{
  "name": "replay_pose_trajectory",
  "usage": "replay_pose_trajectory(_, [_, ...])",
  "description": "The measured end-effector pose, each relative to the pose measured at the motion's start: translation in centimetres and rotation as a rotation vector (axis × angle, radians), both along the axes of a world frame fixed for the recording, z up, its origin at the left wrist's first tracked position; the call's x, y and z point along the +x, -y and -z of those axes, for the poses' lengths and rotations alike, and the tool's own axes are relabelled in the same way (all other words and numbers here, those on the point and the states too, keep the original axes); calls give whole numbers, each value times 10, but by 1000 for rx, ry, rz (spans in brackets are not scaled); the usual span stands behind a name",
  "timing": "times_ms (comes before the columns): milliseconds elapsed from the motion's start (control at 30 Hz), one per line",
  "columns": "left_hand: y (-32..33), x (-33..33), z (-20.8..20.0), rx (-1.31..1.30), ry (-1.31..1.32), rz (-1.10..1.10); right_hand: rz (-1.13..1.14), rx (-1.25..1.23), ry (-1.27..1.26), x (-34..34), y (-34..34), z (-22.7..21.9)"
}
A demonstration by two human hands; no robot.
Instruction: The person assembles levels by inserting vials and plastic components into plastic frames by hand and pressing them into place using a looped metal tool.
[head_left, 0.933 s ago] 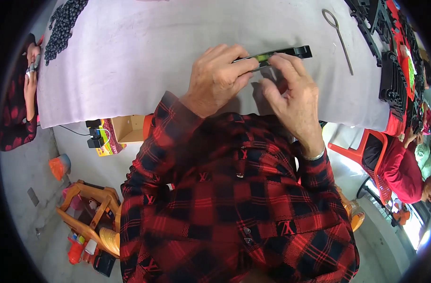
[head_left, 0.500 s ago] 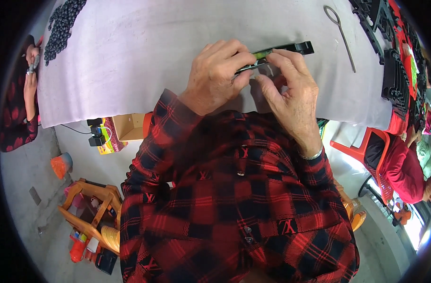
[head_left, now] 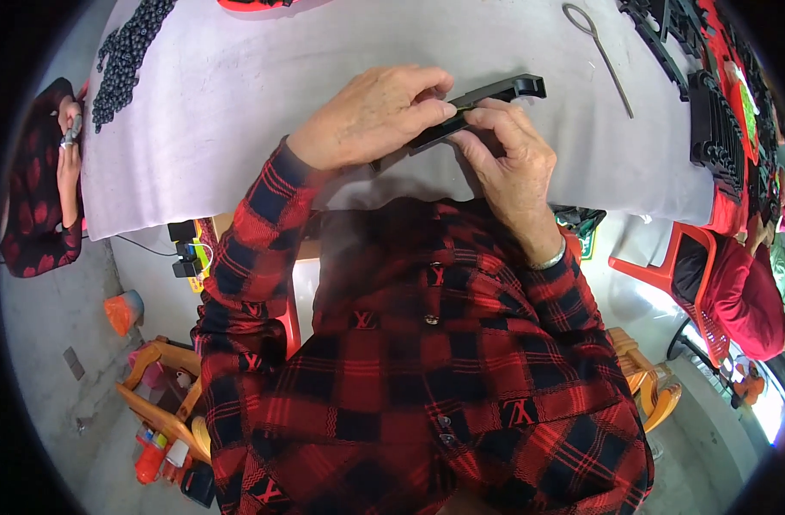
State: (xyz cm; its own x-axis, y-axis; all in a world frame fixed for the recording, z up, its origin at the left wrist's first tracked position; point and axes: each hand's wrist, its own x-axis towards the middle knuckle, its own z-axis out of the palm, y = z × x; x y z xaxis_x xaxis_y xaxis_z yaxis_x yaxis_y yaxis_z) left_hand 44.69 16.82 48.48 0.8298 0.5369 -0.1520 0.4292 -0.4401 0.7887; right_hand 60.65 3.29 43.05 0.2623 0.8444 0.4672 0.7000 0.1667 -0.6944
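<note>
A long black plastic part (head_left: 514, 87) with a curved, hollowed far-right end is held slanting over the pale tabletop. My right hand (head_left: 520, 159) grips its near side, with the thumb below and bent fingers over the middle. My left hand (head_left: 371, 116) lies across its left stretch, thumb and forefinger drawn together at the part's middle. Whatever small piece may be between those fingertips is hidden. The part's lower left end shows beneath the left hand.
A pile of small black round pieces (head_left: 133, 60) lies far left. A looped metal rod (head_left: 600, 53) rests to the right, with stacked black parts (head_left: 712, 137) beyond it. The rim of a red tray (head_left: 253, 5) shows at the far edge. Other people (head_left: 45, 193) sit nearby.
My left hand has shifted left and turned flatter, with its forearm swung outward. The black part and right hand moved slightly left. A red tray has come into view at the top.
</note>
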Motion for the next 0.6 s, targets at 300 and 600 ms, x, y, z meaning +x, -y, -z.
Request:
replay_pose_trajectory(300, [-4, 8, -1, -400, 12, 14, -25, 47, -104, 6, 4, -1])
replay_pose_trajectory(600, [-3, 8, 2, -443, 20, -65, -8, 58, -93, 4, 2, 2])
